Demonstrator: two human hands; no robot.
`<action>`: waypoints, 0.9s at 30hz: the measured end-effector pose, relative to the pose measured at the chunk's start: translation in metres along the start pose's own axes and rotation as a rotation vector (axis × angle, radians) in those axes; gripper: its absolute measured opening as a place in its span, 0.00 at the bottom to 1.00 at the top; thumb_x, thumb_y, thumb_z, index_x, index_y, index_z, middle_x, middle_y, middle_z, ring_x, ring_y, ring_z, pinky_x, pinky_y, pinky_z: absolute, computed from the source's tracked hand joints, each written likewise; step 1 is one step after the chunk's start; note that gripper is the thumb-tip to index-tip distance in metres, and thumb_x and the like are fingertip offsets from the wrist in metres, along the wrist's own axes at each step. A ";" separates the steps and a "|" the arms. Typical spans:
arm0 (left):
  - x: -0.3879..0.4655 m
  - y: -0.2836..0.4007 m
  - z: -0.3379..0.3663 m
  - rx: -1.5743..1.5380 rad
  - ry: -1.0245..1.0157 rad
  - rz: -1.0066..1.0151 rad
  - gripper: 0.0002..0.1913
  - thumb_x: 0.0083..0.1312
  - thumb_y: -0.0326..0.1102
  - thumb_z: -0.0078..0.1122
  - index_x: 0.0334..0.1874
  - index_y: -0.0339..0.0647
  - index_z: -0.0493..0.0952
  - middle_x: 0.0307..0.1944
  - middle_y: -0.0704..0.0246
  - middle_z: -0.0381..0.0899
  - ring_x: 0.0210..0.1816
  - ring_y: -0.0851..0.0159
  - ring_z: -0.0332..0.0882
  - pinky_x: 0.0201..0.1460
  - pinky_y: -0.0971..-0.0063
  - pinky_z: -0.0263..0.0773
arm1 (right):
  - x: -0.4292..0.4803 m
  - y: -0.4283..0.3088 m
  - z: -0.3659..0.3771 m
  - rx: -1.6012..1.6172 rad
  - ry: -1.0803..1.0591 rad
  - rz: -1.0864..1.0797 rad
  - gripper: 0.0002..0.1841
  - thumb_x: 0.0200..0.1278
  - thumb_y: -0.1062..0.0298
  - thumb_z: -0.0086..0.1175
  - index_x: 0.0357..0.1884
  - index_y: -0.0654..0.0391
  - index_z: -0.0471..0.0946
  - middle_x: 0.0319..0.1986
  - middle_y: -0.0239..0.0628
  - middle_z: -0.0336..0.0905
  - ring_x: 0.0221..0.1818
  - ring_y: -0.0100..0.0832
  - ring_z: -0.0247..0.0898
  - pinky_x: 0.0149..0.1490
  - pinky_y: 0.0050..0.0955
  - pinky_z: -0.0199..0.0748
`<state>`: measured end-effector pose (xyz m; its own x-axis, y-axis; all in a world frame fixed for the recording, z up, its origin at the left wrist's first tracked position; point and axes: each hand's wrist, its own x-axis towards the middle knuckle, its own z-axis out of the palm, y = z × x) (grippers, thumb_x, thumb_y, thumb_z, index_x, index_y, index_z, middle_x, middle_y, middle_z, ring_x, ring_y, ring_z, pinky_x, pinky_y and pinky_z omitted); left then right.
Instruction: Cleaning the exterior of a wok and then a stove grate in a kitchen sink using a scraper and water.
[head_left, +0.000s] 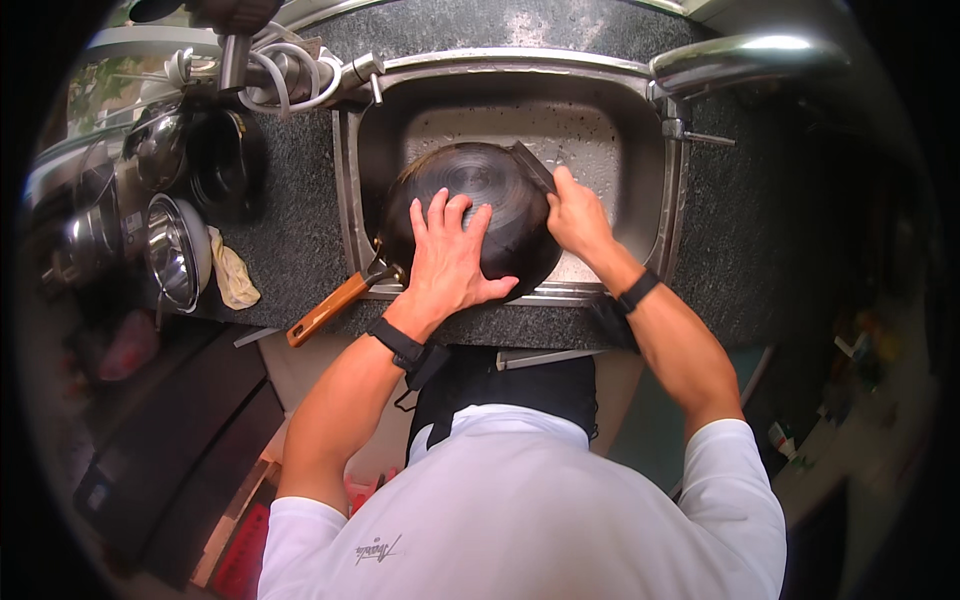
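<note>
A dark wok (517, 240) with a wooden handle (328, 309) lies bottom up over the near left part of the stainless steel sink (349, 187). Its handle points towards me, past the sink's near left corner. My left hand (450, 251) rests spread on the upturned bottom, fingers apart, pressing on it without gripping. My right hand (577, 214) is closed around the end of a flat dark tool (534, 166), whose kind I cannot tell. The tool's long edge lies against the far right side of the wok. The palm side of each hand is hidden.
A chrome faucet (742, 64) stands at the sink's right. Looped white cable (289, 94) hangs near the far left corner. On the left of the dark speckled countertop (300, 202) are a metal bowl (171, 251), a pale cloth (234, 277) and a black pot (225, 165).
</note>
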<state>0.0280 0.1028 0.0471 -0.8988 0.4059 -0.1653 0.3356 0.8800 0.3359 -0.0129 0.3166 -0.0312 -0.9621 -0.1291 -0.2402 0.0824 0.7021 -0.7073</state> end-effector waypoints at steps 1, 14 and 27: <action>0.002 0.002 0.001 -0.006 -0.001 0.003 0.52 0.38 0.61 0.79 0.65 0.40 0.69 0.62 0.53 0.63 0.70 0.41 0.54 0.73 0.32 0.46 | 0.011 0.002 0.000 -0.022 -0.008 0.021 0.09 0.65 0.71 0.53 0.42 0.60 0.66 0.32 0.64 0.78 0.40 0.68 0.74 0.45 0.61 0.69; -0.007 -0.003 -0.005 -0.028 -0.006 -0.008 0.51 0.37 0.60 0.79 0.63 0.40 0.71 0.61 0.54 0.64 0.70 0.40 0.55 0.73 0.33 0.46 | -0.008 0.002 -0.003 0.020 -0.019 -0.050 0.10 0.64 0.75 0.53 0.42 0.59 0.64 0.32 0.63 0.78 0.40 0.68 0.74 0.44 0.61 0.68; 0.001 -0.005 0.000 -0.053 -0.028 0.002 0.51 0.37 0.61 0.79 0.64 0.39 0.71 0.62 0.54 0.63 0.70 0.40 0.54 0.74 0.32 0.45 | 0.022 0.025 0.008 -0.097 -0.022 0.060 0.11 0.64 0.74 0.54 0.42 0.59 0.63 0.30 0.64 0.77 0.40 0.70 0.73 0.44 0.62 0.67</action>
<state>0.0257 0.0991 0.0451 -0.8898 0.4147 -0.1905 0.3210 0.8654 0.3847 -0.0294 0.3256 -0.0593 -0.9502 -0.0992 -0.2954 0.1133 0.7731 -0.6241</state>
